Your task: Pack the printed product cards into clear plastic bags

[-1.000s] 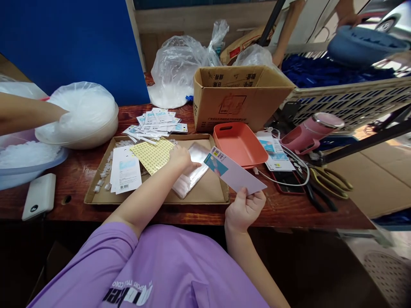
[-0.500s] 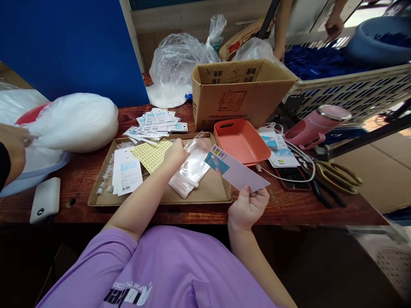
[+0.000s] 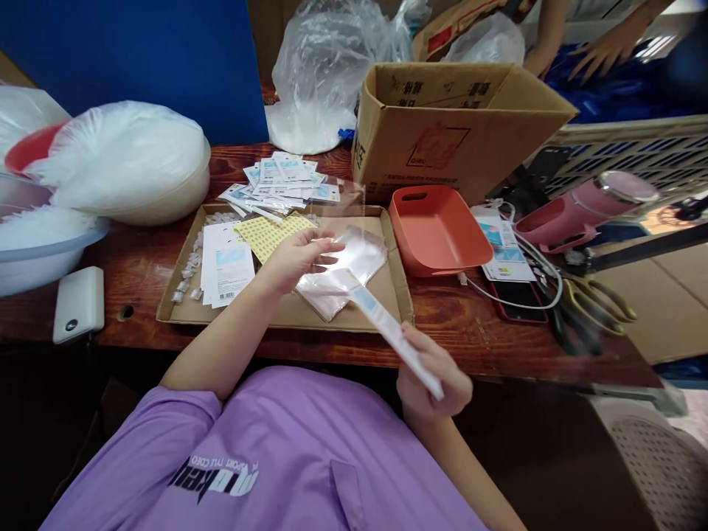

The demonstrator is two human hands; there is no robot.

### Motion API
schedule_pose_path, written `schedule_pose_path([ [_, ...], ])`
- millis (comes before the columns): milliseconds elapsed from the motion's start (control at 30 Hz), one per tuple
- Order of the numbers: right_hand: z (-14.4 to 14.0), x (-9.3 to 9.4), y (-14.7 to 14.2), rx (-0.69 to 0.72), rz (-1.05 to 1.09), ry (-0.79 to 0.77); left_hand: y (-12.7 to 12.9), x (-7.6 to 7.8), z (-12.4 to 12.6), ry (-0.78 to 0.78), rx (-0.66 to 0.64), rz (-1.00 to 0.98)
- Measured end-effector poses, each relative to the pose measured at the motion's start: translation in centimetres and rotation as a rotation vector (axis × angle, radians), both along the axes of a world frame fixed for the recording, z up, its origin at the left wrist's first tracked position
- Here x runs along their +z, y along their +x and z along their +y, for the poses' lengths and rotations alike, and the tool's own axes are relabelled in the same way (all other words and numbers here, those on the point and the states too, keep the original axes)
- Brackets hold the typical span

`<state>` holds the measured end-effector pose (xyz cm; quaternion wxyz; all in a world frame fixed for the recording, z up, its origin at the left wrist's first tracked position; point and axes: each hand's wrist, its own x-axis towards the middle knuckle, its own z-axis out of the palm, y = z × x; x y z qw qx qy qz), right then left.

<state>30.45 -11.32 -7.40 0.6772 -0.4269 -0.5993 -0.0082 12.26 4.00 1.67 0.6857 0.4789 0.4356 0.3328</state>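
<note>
Clear plastic bag (image 3: 354,254) sits pinched in the left hand (image 3: 293,258) over the cardboard tray (image 3: 287,313), while the right hand (image 3: 434,372) grips a card (image 3: 387,328), its tip at the bag, not yet inside.

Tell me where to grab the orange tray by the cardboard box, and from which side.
Probably by the slot handle in the far rim of the orange tray, coming from above. It sits flat and open-topped; the cardboard box crowds that far end, and the cardboard lid flanks its left side.
</note>
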Motion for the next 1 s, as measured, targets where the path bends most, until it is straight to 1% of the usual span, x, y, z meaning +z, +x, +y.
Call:
schedule_pose_path([
  [33,-0.4,0.7,0.1,0.126,-0.175,0.027,-0.5,0.2,-0.3,-0.072,-0.008,-0.1],
  [67,-0.6,1.4,0.1,0.218,-0.327,0.055,-0.9,0.3,-0.5,-0.145,-0.016,-0.181],
  [100,-0.7,2.1,0.1,0.272,-0.446,0.077,-1.3,0.4,-0.6,-0.214,-0.02,-0.244],
  [133,-0.6,2.8,0.0,0.293,-0.529,0.091,-1.7,0.5,-0.7,-0.278,-0.024,-0.289],
  [200,-0.5,3.8,-0.1,0.284,-0.614,0.117,-2.5,0.6,-0.8,-0.377,-0.032,-0.342],
  [300,-0.2,4.2,-0.1,0.253,-0.659,0.134,-3.4,0.5,-0.9,-0.426,-0.033,-0.381],
  [433,0.0,3.6,0.3,0.23,-0.671,0.091,-3.9,0.5,-1.2,-0.448,-0.012,-0.398],
  [533,0.3,3.3,0.3,0.22,-0.68,0.087,-3.9,0.7,-1.7,-0.484,-0.031,-0.391],
  [633,0.6,3.2,-0.4,0.156,-0.747,0.077,-3.6,0.8,-2.3,-0.488,-0.038,-0.399],
  [700,0.8,3.3,-1.2,0.107,-0.813,0.045,-3.2,0.7,-2.8,-0.457,-0.023,-0.41],
  [833,1.8,4.2,-2.8,0.063,-0.865,-0.06,-2.5,0.5,-3.4,-0.412,0.012,-0.47],
  [933,2.8,5.3,-3.3,0.119,-0.865,-0.114,-2.6,0.2,-3.4,-0.441,0.03,-0.424],
  [1000,3.3,5.8,-3.2,0.167,-0.898,-0.154,-3.2,-0.3,-3.2,-0.446,-0.003,-0.395],
])
